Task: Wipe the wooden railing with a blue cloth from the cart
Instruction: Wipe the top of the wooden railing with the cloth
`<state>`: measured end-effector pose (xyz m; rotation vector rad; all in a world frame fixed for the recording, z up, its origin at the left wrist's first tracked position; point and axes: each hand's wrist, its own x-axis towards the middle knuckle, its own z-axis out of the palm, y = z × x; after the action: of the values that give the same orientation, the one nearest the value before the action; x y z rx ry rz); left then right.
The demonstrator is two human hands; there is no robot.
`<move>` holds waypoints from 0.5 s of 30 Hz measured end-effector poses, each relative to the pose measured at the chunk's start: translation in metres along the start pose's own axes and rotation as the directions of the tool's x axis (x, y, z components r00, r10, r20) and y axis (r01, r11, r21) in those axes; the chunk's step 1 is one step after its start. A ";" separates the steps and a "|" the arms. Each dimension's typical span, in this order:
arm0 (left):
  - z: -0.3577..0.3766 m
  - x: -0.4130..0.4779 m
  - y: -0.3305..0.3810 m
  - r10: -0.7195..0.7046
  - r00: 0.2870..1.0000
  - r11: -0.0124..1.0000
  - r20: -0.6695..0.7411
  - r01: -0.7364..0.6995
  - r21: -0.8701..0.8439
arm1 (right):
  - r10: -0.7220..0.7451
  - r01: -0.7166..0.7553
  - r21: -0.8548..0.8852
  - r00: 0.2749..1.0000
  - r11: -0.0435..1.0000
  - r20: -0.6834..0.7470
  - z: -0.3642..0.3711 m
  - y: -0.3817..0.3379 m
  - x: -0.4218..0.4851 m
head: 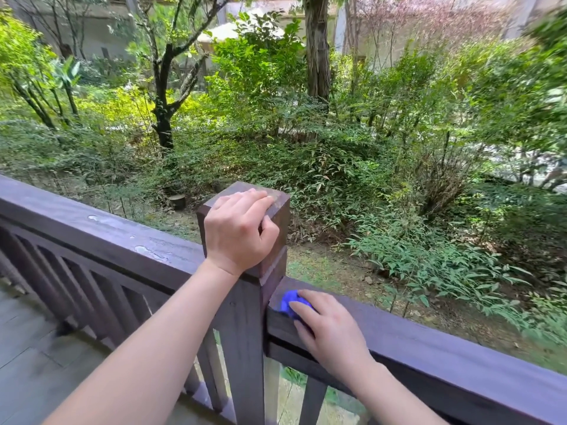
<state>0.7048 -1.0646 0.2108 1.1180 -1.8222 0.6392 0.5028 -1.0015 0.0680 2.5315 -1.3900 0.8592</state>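
Note:
A dark purple-brown wooden railing [445,342] crosses the lower view, with a square post [277,240] at its corner. My left hand [237,230] rests over the top of the post, fingers curled on its cap and thumb on its near side. My right hand [329,326] presses a bunched blue cloth [290,302] onto the top rail just right of the post. Most of the cloth is hidden under my fingers. The rail section left of the post [101,231] shows wet patches.
Vertical balusters [101,299] run under the rail. Grey deck boards [36,357] lie at the lower left. Beyond the railing is a garden with shrubs, a dark tree trunk [162,118] and bare soil. No cart is in view.

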 end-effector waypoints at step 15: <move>0.007 -0.003 -0.009 0.071 0.993 0.997 -0.095 -0.074 -0.026 | 0.572 -0.607 -0.139 0.789 0.783 -0.224 -0.037 0.035 -0.048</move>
<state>0.7108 -1.0732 0.2049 0.9892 -1.7926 0.6936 0.4395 -0.9726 0.0675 1.8173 -2.1306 0.9248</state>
